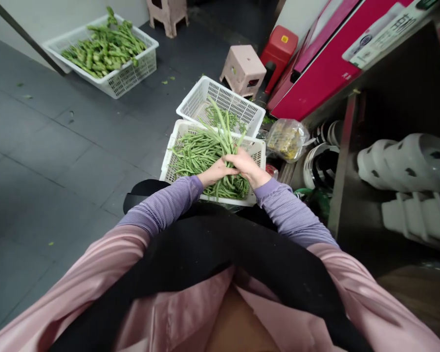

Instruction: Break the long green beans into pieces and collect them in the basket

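Both my hands meet over a white plastic basket [168,155] heaped with long green beans [196,151]. My left hand [218,171] is closed around the lower part of a bunch of green beans [225,129], whose tips point up and away from me. My right hand [244,164] wraps the same bunch from the other side, its thumb and fingers close to the left thumb. Just beyond stands a second white basket [251,115] with a smaller amount of green beans in its bottom, and the bunch's tips reach over it.
A third white basket [132,80] piled with thick green stalks sits at the far left. Beyond the near baskets are a pink stool [244,66] and a red stool [280,49]. To the right lie a clear plastic bag [288,139] and a shelf with stacked white containers [407,161].
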{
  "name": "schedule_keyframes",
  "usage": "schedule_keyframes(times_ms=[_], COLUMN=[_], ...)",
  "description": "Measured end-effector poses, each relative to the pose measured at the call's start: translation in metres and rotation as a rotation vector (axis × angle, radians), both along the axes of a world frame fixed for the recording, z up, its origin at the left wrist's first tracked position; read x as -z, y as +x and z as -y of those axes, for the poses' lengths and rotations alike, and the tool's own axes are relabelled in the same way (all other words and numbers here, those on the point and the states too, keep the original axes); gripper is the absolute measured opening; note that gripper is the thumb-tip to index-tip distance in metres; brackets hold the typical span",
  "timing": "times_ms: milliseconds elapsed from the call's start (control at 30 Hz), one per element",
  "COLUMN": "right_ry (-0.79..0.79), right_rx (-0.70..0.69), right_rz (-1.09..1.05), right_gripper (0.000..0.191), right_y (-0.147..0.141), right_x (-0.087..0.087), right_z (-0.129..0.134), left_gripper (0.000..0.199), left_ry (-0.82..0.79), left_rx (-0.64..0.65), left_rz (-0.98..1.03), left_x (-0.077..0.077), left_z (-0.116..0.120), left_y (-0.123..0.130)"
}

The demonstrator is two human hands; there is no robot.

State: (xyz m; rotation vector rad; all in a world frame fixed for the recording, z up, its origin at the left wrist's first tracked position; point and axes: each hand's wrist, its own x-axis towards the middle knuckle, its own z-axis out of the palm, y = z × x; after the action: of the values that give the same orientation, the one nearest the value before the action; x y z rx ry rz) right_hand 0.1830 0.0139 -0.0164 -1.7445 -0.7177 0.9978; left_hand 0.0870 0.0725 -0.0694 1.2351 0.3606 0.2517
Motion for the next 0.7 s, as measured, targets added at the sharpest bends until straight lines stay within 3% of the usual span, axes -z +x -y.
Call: schedule_keyframes(times_ms=[100,233,467,600,700], right_ry=[0.111,0.252,0.284,0.354,0.366], right_rx=[0.132,0.280,0.546,0.615,0.673], right_rz=[-0.100,-0.207,-0.311,-0.231,-0.085], right_gripper=[0.029,0.035,0.035,0.042,0.039], right_y=[0.002,0.011,0.018,0.052,0.091], right_x=[0.005,0.008,0.018,0.008,-0.005], right_z=[0.002,0.001,-0.010,-0.013,-0.006], left_gripper=[0.036,0.030,0.022,0.018,0.019], left_ry=[-0.028,0.003,0.039,0.015,-0.111], left_rx=[0.061,0.087,0.164,0.229,0.282], left_rz=[-0.066,-0.115,-0.226,-0.242,-0.178], left_x=[0.000,-0.004,-0.007,-0.013,-0.020], left_z=[0.002,0.007,0.005,0.009,0.000], left_y=[-0.002,-0.003,-0.007,-0.013,-0.015])
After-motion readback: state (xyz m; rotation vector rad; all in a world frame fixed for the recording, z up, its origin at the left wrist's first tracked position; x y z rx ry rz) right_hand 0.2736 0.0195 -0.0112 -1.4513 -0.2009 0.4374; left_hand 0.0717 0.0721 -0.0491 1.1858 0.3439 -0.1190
